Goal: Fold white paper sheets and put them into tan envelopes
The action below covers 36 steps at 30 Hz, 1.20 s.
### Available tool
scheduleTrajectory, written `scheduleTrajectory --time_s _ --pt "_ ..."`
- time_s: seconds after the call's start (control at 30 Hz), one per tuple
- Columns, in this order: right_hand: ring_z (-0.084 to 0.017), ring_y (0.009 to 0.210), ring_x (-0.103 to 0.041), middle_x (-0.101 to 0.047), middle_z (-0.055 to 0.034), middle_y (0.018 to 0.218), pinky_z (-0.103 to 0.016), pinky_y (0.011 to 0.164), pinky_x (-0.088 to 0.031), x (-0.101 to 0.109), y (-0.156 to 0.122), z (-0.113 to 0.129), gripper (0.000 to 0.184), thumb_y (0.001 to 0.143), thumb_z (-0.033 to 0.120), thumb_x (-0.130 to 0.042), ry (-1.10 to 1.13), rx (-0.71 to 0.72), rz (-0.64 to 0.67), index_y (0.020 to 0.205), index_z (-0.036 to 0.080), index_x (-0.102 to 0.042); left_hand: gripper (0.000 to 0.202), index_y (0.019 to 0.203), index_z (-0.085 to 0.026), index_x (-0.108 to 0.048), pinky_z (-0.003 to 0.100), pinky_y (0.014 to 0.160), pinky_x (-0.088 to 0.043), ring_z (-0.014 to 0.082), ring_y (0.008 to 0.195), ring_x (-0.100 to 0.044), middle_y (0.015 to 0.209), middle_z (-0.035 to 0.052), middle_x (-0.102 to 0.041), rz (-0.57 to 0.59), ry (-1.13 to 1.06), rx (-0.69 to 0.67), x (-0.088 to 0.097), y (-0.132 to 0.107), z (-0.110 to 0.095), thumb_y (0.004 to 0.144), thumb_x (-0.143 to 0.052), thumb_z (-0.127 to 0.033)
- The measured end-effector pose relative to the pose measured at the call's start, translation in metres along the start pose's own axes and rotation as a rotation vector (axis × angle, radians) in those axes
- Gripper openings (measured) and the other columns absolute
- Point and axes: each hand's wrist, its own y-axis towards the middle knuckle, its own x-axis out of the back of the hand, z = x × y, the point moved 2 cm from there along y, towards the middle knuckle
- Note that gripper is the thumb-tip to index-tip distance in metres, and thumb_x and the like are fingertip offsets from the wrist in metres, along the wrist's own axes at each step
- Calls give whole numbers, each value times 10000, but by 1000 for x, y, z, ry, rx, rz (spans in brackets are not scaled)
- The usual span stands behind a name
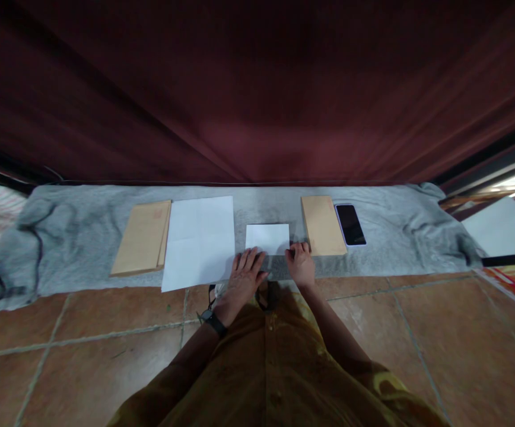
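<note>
A small white paper [267, 237], seemingly folded, lies on the grey cloth in front of me. My left hand [246, 274] rests flat over its near left corner, fingers stretched out. At the near right corner, my right hand [301, 264] is closed, with thumb and curled fingers at the paper's edge. Left of the small paper are larger white sheets [199, 240], close to my left fingertips. A brown envelope [324, 225] lies just beyond my right hand.
More brown envelopes [142, 237] lie in a stack at the left. A phone [350, 225] with a dark screen sits at the right. The grey cloth [386, 237] covers a narrow bench; a dark red curtain [257, 118] hangs behind it. Tiled floor [106, 367] lies below.
</note>
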Motion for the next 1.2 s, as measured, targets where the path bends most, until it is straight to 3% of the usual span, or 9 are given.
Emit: scheduleTrajectory --time_s 0.27,0.43,0.6,0.93,1.2 --pt "-269 1017 -613 -603 -134 1139 -367 804 -539 -2 -7 -2 267 994 271 -471 23 54 -60 1235 188 -550 520 1495 -273 -500 594 1203 -290 363 1492 -363 1612 123 -425 1 28 -10 -1 0 -1 986 -538 -372" --pt "-317 1245 -523 -582 -189 1317 -488 1041 -461 -5 -25 7 337 992 205 -455 20 286 17 1299 156 -583 508 1480 -255 -521 596 1218 -276 361 1508 -340 1608 126 -431 -11 17 -32 -1 0 -1 984 -535 -364" --pt "-299 1370 -457 -566 -141 1435 -508 1134 -407 -16 -37 24 394 1017 230 -436 63 470 125 1376 187 -592 512 1474 -190 -521 574 1254 -232 340 1529 -304 1607 119 -437 17 -5 -79 -3 2 0 973 -525 -294" --pt "-272 1329 -517 -614 -136 1380 -504 1188 -371 -23 -32 25 416 1023 248 -424 34 498 132 1399 173 -585 499 1478 -197 -521 605 1263 -171 333 1527 -314 1588 111 -466 19 -51 -71 1 3 -1 986 -501 -281" --pt "-261 1341 -506 -612 -132 1388 -491 1192 -358 -22 -31 22 386 1027 233 -445 8 517 136 1378 178 -595 480 1476 -225 -530 604 1263 -159 330 1498 -372 1572 87 -488 -6 -6 -37 4 -1 11 1009 -475 -319"
